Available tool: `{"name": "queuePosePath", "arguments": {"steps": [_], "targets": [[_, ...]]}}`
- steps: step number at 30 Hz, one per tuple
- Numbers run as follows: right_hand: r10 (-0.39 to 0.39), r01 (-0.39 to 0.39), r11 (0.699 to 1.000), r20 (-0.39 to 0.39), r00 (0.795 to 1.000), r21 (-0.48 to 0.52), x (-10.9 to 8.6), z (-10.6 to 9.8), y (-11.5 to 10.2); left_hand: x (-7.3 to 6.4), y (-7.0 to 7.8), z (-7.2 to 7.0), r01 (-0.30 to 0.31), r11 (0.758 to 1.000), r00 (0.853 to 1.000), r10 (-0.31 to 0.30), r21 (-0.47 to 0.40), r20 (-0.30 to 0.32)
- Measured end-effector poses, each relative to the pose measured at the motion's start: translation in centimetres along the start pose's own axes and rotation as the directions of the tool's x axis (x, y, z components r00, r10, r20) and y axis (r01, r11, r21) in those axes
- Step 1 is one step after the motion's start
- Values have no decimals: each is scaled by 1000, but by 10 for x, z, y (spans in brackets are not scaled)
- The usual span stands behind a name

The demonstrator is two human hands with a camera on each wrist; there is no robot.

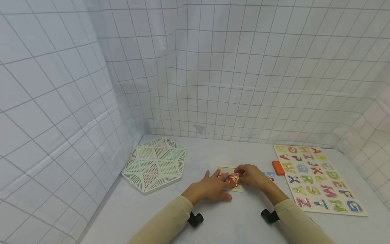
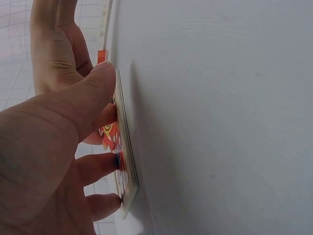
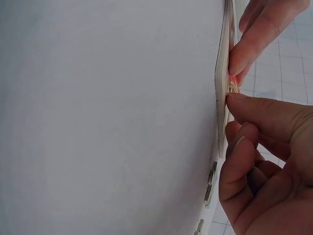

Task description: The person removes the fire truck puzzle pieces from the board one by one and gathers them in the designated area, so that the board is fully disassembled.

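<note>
Beige sleeves (image 1: 166,222), pale board (image 1: 224,168), red yellow-swirled piece (image 1: 235,178)

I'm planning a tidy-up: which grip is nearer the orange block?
Right. The right grip is at the small board, a short way left of the orange block; the left grip is farther left, resting on that board.

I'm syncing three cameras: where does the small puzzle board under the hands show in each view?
Head: the small puzzle board is right of centre, lower half, partly covered.
Left wrist: edge-on, left of centre, mostly mid to lower.
Right wrist: edge-on, right of centre, mostly upper half.
Shared landmark: the left hand, touching the board in all three.
</note>
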State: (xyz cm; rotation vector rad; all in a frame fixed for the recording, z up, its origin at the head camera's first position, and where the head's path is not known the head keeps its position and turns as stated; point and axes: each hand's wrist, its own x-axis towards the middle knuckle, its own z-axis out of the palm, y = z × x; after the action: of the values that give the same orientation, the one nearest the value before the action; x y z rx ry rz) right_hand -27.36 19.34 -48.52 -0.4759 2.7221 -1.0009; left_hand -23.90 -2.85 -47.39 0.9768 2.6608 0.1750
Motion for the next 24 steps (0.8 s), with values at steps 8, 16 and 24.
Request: {"name": "queuePosePath", "arguments": {"steps": [8,16,24], "targets": [[-26,26,997,-6,1000,-70,-1,-2,-1,0,0,0,-1,1000,1000,1,-5,0],[-67,65,994,-22,997,-93,-13,-19,3,5,-1,2,-6,1000,1000,6,10,3],[-34,35,998,11,999,-58,-47,-56,28,4,-1,4,2,1000,1000,-2,19,-9]]}}
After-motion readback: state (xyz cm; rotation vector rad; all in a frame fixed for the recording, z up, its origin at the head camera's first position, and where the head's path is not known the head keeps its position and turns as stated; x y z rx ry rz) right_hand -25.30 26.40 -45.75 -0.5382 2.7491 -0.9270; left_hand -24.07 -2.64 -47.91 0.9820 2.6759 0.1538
